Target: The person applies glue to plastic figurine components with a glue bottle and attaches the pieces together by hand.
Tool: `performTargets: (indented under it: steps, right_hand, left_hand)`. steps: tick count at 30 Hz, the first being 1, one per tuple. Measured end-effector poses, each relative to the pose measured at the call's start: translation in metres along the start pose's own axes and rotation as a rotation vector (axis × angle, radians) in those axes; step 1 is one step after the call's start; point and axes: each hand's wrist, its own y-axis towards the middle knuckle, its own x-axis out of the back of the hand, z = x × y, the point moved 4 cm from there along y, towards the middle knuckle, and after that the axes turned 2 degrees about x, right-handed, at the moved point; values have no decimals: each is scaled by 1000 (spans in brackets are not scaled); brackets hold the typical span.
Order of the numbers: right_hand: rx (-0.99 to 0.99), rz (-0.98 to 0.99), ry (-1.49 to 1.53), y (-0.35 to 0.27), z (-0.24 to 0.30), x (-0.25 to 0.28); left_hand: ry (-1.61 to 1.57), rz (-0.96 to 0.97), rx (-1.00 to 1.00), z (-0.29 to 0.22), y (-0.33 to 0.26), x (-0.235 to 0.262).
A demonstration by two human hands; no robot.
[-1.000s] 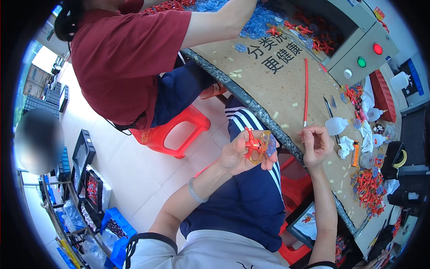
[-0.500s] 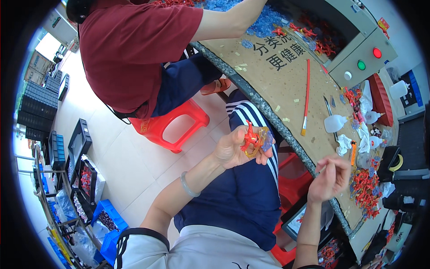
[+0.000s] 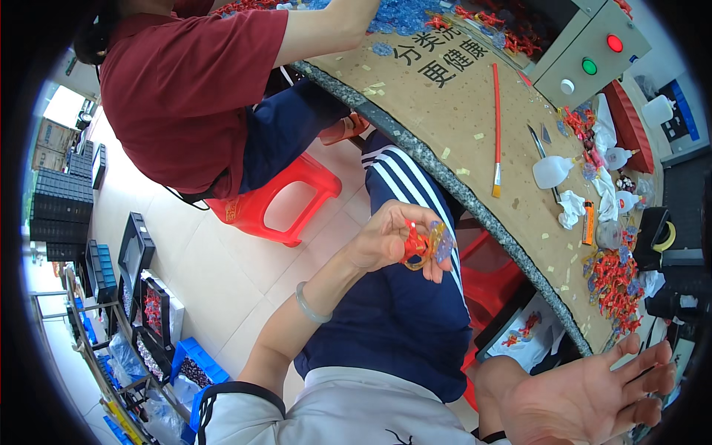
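My left hand [image 3: 389, 239] is raised over my lap and pinches a small red plastic piece joined to a clear amber-tinted part [image 3: 424, 245]. My right hand [image 3: 593, 394] hangs low at the lower right, palm up, fingers spread, holding nothing. It is beside the edge of the brown worktable [image 3: 475, 111]. A pale bangle [image 3: 309, 306] circles my left wrist.
A person in a dark red shirt [image 3: 185, 89] sits on a red stool [image 3: 274, 204] at the table's far end, one arm reaching over blue and red parts. On the table lie a red-handled brush [image 3: 496, 119], white squeeze bottles [image 3: 552, 170], red pieces [image 3: 612, 278], a grey button box [image 3: 586, 48]. Crates [image 3: 63, 208] line the left floor.
My right hand dropped from near the held piece down to the lower right and opened palm up. The left hand kept the red and amber piece and stayed over my lap.
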Motion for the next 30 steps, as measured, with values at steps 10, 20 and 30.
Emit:
performTargets:
  steps: [10,20,30]
  right_hand:
    - [-6,-32,33,-10,-3,2]
    - [-103,-133,-50,-13,-42,-12]
    - [-919,592,217,-104,-103,-25]
  left_hand:
    - [-89,65,89,2,-12,2]
    - [1091,-333,-397,-30,-8,-25]
    - [1677,-406,-661,-31,-7,-52]
